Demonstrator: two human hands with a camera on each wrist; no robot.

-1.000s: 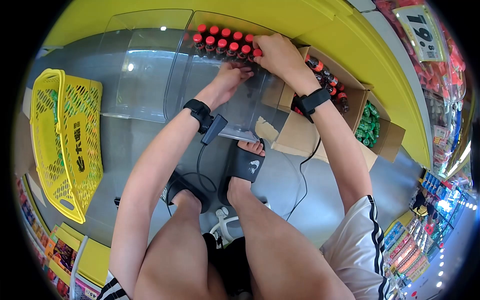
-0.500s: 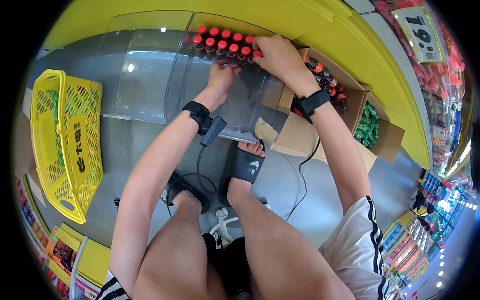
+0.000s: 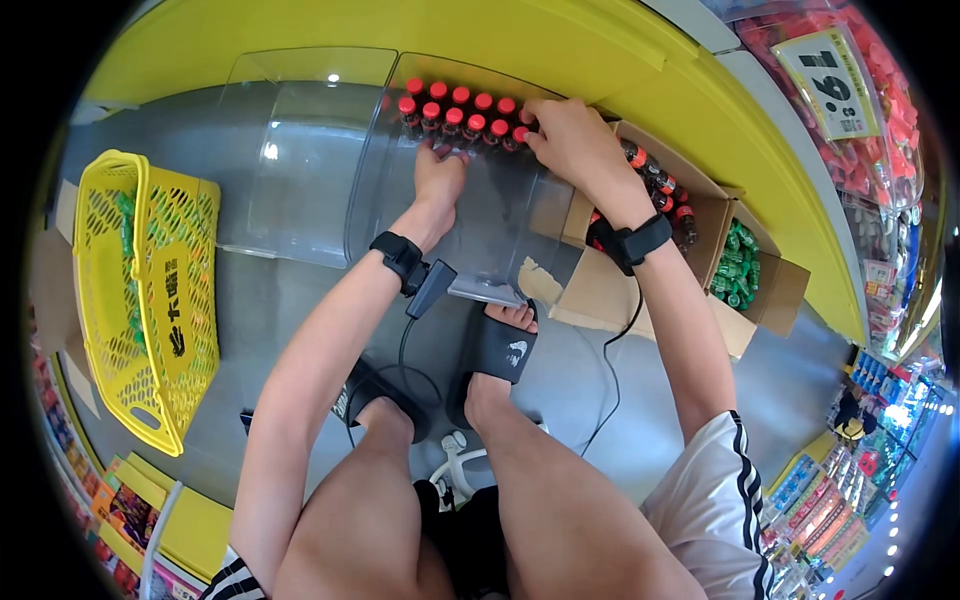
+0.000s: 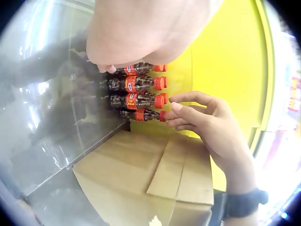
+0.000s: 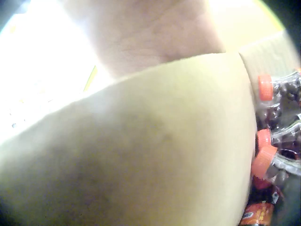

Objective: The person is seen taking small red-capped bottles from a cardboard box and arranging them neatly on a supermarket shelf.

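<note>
Inside a clear bin (image 3: 490, 225), red-capped bottles (image 3: 453, 122), right fingers (image 3: 538, 110) loosely bent by one cap (image 3: 521, 134), left fingers (image 3: 427, 158) slightly spread.

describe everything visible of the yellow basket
The yellow basket looks like plastic, with holes piercing its walls, a slot at the near end and dark lettering on one side. It sits on the floor at the person's left, with green things inside. The left hand and right hand don't touch it.

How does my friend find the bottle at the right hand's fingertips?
Find the right-hand clear bin by the yellow panel. Inside, look at the row of red caps nearer the person. It's the bottle at that row's right end, beside the right hand's fingertips.
</note>
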